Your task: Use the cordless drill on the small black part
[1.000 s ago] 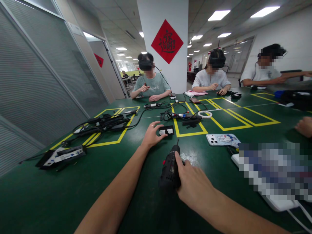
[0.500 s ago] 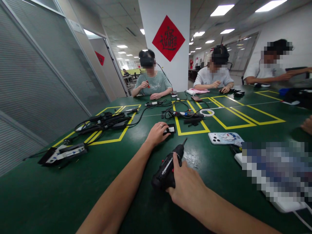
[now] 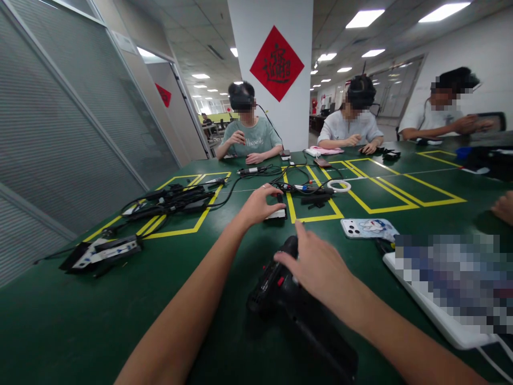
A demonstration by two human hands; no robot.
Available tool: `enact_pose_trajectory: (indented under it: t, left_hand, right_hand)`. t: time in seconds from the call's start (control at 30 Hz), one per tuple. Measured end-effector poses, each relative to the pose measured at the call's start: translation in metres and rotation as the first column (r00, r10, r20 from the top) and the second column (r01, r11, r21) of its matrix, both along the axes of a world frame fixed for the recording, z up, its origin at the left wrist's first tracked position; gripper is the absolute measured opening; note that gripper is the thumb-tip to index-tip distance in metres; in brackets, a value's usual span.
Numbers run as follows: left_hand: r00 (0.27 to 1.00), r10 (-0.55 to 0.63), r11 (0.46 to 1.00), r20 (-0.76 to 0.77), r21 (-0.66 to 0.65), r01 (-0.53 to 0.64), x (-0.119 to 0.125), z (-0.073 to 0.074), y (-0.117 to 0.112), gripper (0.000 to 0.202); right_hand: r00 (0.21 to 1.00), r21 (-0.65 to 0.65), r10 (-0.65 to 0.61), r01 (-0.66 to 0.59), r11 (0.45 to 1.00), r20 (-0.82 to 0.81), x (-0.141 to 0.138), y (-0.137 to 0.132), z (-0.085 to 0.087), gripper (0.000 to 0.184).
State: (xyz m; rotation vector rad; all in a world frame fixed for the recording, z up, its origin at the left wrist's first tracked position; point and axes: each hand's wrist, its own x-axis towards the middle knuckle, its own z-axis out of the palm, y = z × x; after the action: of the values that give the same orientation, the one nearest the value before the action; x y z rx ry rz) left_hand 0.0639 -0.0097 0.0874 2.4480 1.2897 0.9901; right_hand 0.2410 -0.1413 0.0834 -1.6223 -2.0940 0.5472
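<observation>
Office scene, lights on, with a green table [image 3: 80, 331] marked out in yellow tape rectangles. Far left is a glass partition [image 3: 72, 112] with blinds, then some black-and-white parts [image 3: 103, 254] lying on the table, then a messy pile of black cables [image 3: 176, 202]. Across the table sits a co-worker in a green T-shirt [image 3: 252, 140].

Around the middle, the wearer's left hand [image 3: 259, 206] is curled over a small black tray [image 3: 282, 220] holding something white, thumb and fingers a little apart. Some dark bit shows between them, but can't tell if it's actually pinched. Above that, a red diamond poster [image 3: 276, 63] hangs on the pillar.

Nearest the wearer, a black power drill [image 3: 301, 310] lies on its side, handle angled down to the right. Right hand [image 3: 315, 262] is spread loosely over its front end, not gripped round it; can't tell if it's touching.

Further right: white ring [image 3: 339, 186], a phone [image 3: 368, 228] in a cartoon case, 2 more people in white tops, plus a white slab [image 3: 449, 321] with its top pixelated.
</observation>
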Motion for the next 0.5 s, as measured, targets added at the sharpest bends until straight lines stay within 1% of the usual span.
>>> enact_pose_trajectory:
  t: [0.03, 0.07, 0.1, 0.13, 0.17, 0.2, 0.23, 0.27, 0.3, 0.37, 0.43, 0.5]
  left_hand:
    - [0.999, -0.052, 0.998, 0.004, -0.029, 0.052, 0.003, 0.011, -0.005, 0.04]
    - [0.995, -0.101, 0.993, 0.009, -0.057, 0.101, 0.006, 0.02, -0.011, 0.04]
    - [0.989, -0.146, 0.986, 0.009, -0.081, 0.146, 0.009, 0.027, -0.016, 0.04]
    - [0.983, -0.185, 0.978, 0.006, -0.095, 0.184, 0.013, 0.03, -0.021, 0.04]
    - [0.976, -0.218, 0.971, -0.007, -0.1, 0.216, 0.017, 0.031, -0.024, 0.039]
    - [0.969, -0.243, 0.966, -0.029, -0.094, 0.24, 0.021, 0.029, -0.026, 0.038]
    - [0.964, -0.258, 0.964, -0.064, -0.081, 0.253, 0.026, 0.025, -0.027, 0.037]
    - [0.959, -0.263, 0.964, -0.109, -0.064, 0.258, 0.031, 0.02, -0.027, 0.036]
    - [0.952, -0.261, 0.965, -0.163, -0.05, 0.256, 0.035, 0.014, -0.027, 0.035]
    - [0.927, -0.254, 0.967, -0.275, -0.046, 0.252, 0.042, 0.005, -0.026, 0.034]
    - [0.901, -0.249, 0.968, -0.354, -0.066, 0.241, 0.043, 0.0, -0.025, 0.042]
    - [0.896, -0.211, 0.977, -0.392, -0.063, 0.203, 0.036, -0.001, -0.022, 0.058]
  right_hand:
    - [0.991, 0.083, -0.047, 0.058, 0.995, -0.122, 0.002, 0.015, 0.005, 0.069]
    - [0.96, 0.14, -0.09, 0.131, 0.982, -0.265, 0.003, 0.031, 0.009, 0.062]
    - [0.903, 0.151, -0.117, 0.195, 0.969, -0.414, 0.004, 0.048, 0.013, 0.057]
    - [0.824, 0.1, -0.13, 0.22, 0.97, -0.551, 0.003, 0.064, 0.015, 0.053]
    - [0.727, -0.018, -0.155, 0.193, 0.981, -0.668, 0.002, 0.079, 0.015, 0.049]
    - [0.61, -0.18, -0.208, 0.108, 0.978, -0.765, 0.0, 0.092, 0.013, 0.045]
    - [0.493, -0.307, -0.259, -0.017, 0.951, -0.83, -0.002, 0.101, 0.01, 0.043]
    - [0.394, -0.381, -0.308, -0.122, 0.917, -0.866, -0.005, 0.108, 0.005, 0.039]
    - [0.333, -0.41, -0.339, -0.172, 0.896, -0.88, -0.008, 0.112, -0.001, 0.033]
    - [0.316, -0.429, -0.363, -0.171, 0.887, -0.876, -0.011, 0.116, -0.015, 0.028]
    - [0.351, -0.439, -0.37, -0.141, 0.887, -0.86, -0.01, 0.118, -0.028, 0.026]
    - [0.404, -0.437, -0.368, -0.088, 0.895, -0.837, -0.005, 0.12, -0.038, 0.025]
